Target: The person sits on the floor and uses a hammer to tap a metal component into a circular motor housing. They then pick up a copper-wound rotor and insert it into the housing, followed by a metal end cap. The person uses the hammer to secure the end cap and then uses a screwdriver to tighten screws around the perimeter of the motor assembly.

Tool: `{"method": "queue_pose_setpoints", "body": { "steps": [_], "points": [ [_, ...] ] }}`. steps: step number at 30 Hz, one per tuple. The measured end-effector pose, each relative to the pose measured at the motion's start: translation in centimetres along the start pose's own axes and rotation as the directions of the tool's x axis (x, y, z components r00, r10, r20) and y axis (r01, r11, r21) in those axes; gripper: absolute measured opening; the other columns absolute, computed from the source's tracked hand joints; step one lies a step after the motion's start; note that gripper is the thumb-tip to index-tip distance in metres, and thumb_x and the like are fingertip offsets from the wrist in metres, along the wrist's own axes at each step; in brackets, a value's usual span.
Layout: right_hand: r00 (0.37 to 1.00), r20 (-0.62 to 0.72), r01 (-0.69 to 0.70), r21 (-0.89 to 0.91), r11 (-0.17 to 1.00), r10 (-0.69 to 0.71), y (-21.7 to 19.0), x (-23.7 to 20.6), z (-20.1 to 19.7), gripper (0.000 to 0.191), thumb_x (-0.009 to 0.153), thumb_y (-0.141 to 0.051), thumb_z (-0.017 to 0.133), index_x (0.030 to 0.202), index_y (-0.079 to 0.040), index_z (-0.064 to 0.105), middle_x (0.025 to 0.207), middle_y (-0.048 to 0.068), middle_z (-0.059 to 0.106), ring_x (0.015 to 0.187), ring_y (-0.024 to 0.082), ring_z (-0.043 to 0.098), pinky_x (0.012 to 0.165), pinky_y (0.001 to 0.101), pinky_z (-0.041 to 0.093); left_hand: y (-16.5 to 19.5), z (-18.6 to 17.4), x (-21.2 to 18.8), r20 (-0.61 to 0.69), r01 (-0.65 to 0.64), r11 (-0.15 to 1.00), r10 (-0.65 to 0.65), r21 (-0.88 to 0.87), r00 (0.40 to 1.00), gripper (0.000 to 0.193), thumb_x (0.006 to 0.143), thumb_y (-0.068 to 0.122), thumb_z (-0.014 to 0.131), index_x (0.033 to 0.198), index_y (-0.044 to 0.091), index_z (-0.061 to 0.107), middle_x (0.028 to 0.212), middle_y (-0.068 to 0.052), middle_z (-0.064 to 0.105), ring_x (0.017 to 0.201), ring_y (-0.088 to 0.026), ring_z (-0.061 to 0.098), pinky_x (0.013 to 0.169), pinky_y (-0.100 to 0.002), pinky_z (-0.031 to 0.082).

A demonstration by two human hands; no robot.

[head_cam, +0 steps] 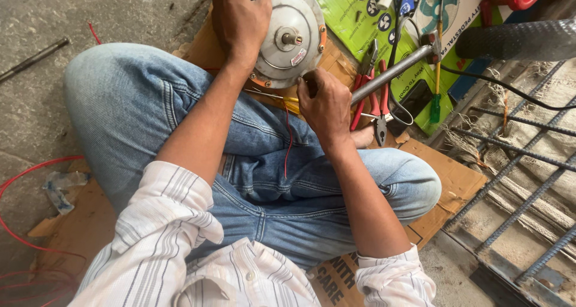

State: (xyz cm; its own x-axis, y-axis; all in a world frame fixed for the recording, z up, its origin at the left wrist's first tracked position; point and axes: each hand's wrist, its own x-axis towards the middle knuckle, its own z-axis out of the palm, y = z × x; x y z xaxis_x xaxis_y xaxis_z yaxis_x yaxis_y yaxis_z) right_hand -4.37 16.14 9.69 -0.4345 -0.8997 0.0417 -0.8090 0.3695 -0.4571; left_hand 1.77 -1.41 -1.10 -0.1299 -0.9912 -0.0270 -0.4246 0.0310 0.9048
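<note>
Floor: grey concrete under me, a flattened brown cardboard sheet spread across it, and I'm sitting cross-legged on that in blue jeans.
Motor: the round grey metal fan motor housing with its short centre shaft stands on edge just past my knees; everything else I place from it.
Left hand: my left hand is clamped over the motor's left rim, fingers wrapped round the edge.
Right hand: my right hand sits just below the motor, closed round a long grey metal rod that runs up and right from it.
Nearby: red-handled pliers lie right of the motor under the rod; a green printed carton lies behind it.
Risk: I reckon the housing could roll off my knee if the left grip slackens, and the thin red wire trailing below could snag.
Hidden: the motor's top edge is cut off, and I can't make out the rod's near end inside my fist.
</note>
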Motion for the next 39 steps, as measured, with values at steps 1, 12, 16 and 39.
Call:
{"method": "queue_pose_setpoints", "body": {
  "steps": [1,12,16,39],
  "points": [
    [1.000,-0.007,-0.004,0.007,1.000,0.004,0.0,0.1,0.0,0.014,0.093,-0.013,0.077,0.091,-0.005,0.066,0.086,0.014,0.072,0.079,0.033,0.072,0.071,0.0427,0.056,0.0,0.0,0.0,0.004,0.006,1.000,-0.006,-0.011,1.000,0.035,0.093,0.040,0.076,0.093,0.006,0.070,0.094,-0.009,0.078,0.088,-0.032,0.075,0.076,-0.043,0.057],
    [0.995,0.000,-0.096,0.057,0.994,0.096,0.0,0.2,0.4,0.014,0.092,-0.012,0.075,0.089,-0.002,0.068,0.082,0.017,0.073,0.076,0.034,0.073,0.068,0.0436,0.056,0.1,0.1,0.1,0.003,0.002,1.000,-0.002,-0.006,1.000,0.030,0.090,0.037,0.079,0.089,0.007,0.072,0.093,-0.011,0.077,0.087,-0.034,0.074,0.073,-0.044,0.056],
    [0.988,0.019,-0.156,0.063,0.986,0.155,0.1,0.1,0.4,0.015,0.092,-0.015,0.075,0.089,-0.002,0.069,0.082,0.017,0.074,0.074,0.034,0.074,0.068,0.0430,0.057,0.3,-0.1,0.1,-0.050,-0.053,0.999,0.054,0.008,0.997,0.030,0.089,0.035,0.081,0.088,0.006,0.073,0.091,-0.011,0.077,0.086,-0.034,0.074,0.073,-0.044,0.055],
    [0.981,-0.189,0.004,-0.259,0.966,-0.054,17.2,11.6,1.7,0.014,0.091,-0.009,0.080,0.105,-0.011,0.080,0.097,0.011,0.077,0.080,0.023,0.076,0.070,0.0347,0.062,2.7,-1.6,1.0,0.160,-0.025,1.000,0.026,-0.007,0.987,0.020,0.094,0.034,0.074,0.093,0.014,0.079,0.093,-0.006,0.080,0.086,-0.025,0.077,0.071,-0.038,0.057]
  ]
}}
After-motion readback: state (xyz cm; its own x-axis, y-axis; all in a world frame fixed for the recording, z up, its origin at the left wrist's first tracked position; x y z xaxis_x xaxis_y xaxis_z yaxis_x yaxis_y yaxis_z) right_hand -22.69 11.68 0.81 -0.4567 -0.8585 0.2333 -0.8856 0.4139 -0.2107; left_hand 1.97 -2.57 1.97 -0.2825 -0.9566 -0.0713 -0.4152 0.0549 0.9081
